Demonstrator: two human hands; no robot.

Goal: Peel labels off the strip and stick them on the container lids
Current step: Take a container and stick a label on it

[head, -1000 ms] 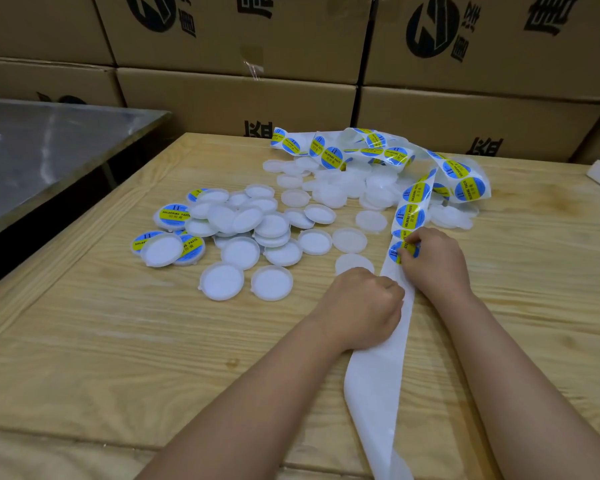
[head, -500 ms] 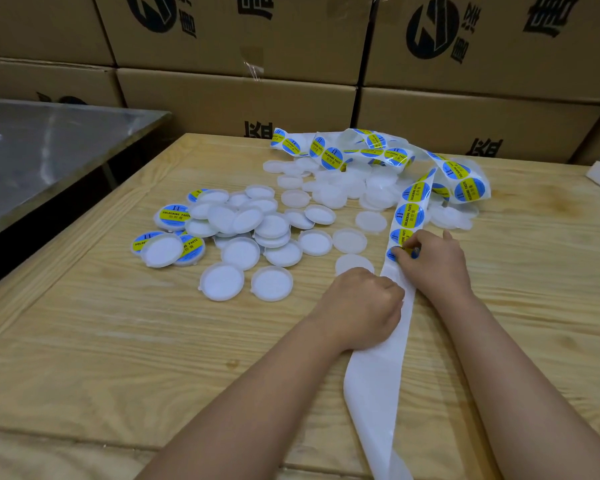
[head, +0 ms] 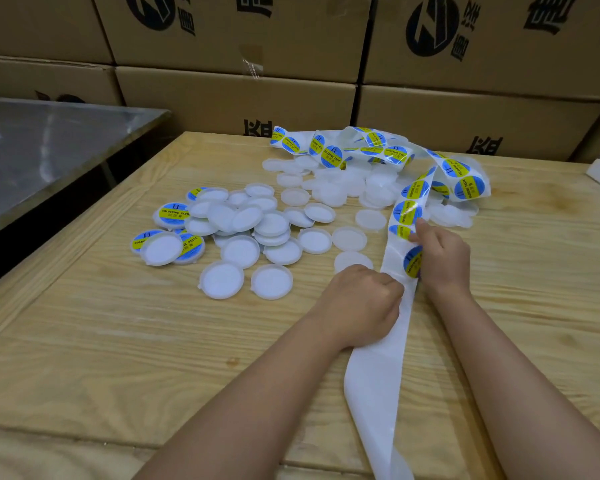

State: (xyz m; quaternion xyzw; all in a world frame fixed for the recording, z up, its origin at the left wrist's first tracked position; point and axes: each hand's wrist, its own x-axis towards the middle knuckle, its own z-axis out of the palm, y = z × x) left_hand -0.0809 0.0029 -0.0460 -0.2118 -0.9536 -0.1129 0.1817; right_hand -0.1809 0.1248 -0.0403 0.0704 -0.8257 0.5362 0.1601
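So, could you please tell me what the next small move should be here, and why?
Probably lift the label clear and carry it to the bare lid nearby: the right hand pinches it, seemingly part-peeled, while the left hand holds the strip down.

Only two hands and two forearms of the person are in view. Left hand point(head: 364, 299): bare, rounded back, knuckles showing as a soft ridge, fingertips hidden underneath. Right hand point(head: 442, 258): bare, thumb and a few fingers visible on its far side, nails too small to make out. Left forearm point(head: 257, 393): bare right to the near frame edge, smooth, unmarked. Right forearm point(head: 506, 375): bare to the near right corner, equally plain. Both forearms look wider toward the near edge.
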